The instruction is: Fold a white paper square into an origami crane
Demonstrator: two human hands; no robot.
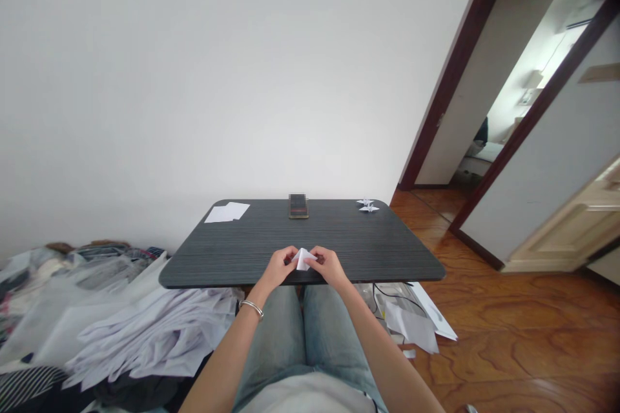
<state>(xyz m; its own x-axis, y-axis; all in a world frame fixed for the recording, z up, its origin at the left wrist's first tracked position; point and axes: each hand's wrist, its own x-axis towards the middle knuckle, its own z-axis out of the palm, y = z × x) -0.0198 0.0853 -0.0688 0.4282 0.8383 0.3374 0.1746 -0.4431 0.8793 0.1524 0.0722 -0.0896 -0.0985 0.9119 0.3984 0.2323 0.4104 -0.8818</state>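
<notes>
A small folded piece of white paper (303,259) is held between both hands at the near edge of a dark wood-grain table (242,251). My left hand (279,266), with a silver bangle on its wrist, pinches the paper's left side. My right hand (327,264) pinches its right side. Both hands have their fingers closed on the paper, just above the tabletop. My knees in light jeans show below the table edge.
A phone (298,206) lies at the table's far middle, white paper sheets (227,211) at the far left, two small folded paper figures (367,206) at the far right. Piled cloth and bags (121,329) lie left; papers (411,319) litter the wooden floor right. An open doorway (489,142) stands right.
</notes>
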